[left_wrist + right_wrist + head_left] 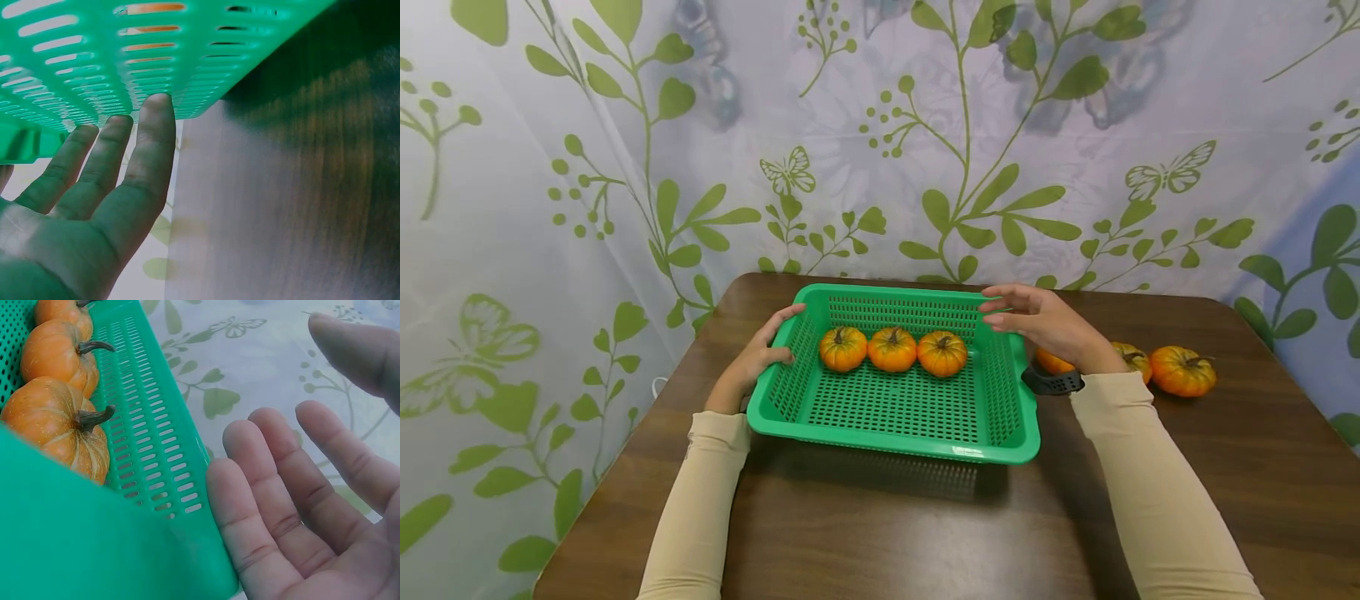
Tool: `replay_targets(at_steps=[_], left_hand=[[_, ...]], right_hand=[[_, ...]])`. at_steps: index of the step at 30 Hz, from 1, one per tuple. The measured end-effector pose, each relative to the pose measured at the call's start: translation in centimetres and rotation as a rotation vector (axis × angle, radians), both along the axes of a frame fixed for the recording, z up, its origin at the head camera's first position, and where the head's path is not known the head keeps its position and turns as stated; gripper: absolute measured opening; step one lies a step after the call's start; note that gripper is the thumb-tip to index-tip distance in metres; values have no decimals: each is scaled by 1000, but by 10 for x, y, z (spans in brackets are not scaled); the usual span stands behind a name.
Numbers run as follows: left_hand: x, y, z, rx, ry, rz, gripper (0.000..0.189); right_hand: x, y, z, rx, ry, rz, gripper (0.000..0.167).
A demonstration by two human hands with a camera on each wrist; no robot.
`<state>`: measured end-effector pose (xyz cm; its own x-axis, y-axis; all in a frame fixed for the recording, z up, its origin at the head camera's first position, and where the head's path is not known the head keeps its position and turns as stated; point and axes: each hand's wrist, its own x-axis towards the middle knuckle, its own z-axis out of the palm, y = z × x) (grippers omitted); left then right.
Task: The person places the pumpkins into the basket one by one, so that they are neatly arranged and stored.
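A green plastic basket point(891, 450) with slotted walls occupies the middle of the table. Three small orange pumpkins point(892, 349) sit in a row inside it toward the back. My left hand point(751, 360) holds the basket's left side, thumb over the rim; in the left wrist view its straight fingers point(147, 150) reach up to the outer wall. At the right back corner my right hand point(1048, 321) is spread, thumb apart from the fingers, holding nothing. In the right wrist view its little finger point(234, 500) lies right at the basket's edge.
To the right, beside and partly behind my right wrist, are more small pumpkins point(1182, 372) on the brown wooden table point(880, 542). A leaf-and-butterfly patterned cloth point(850, 167) hangs along the table's back and left sides.
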<state>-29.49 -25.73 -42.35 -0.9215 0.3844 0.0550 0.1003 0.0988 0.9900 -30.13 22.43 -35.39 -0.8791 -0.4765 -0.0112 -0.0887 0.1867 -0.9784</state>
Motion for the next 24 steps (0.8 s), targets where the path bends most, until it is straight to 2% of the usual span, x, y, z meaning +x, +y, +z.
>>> replay_targets(at_steps=[11,19,24], left_hand=[[1,1,-2,-6,-2,3,95],[-2,-2,-6,-27,6,0,95],[-3,-2,-9,-4,15,-17,95]], right_hand=[[10,11,-4,-23,59,-60,42],[19,20,-10,-8,104,-119,49],[28,24,-15,5,146,-161,41]])
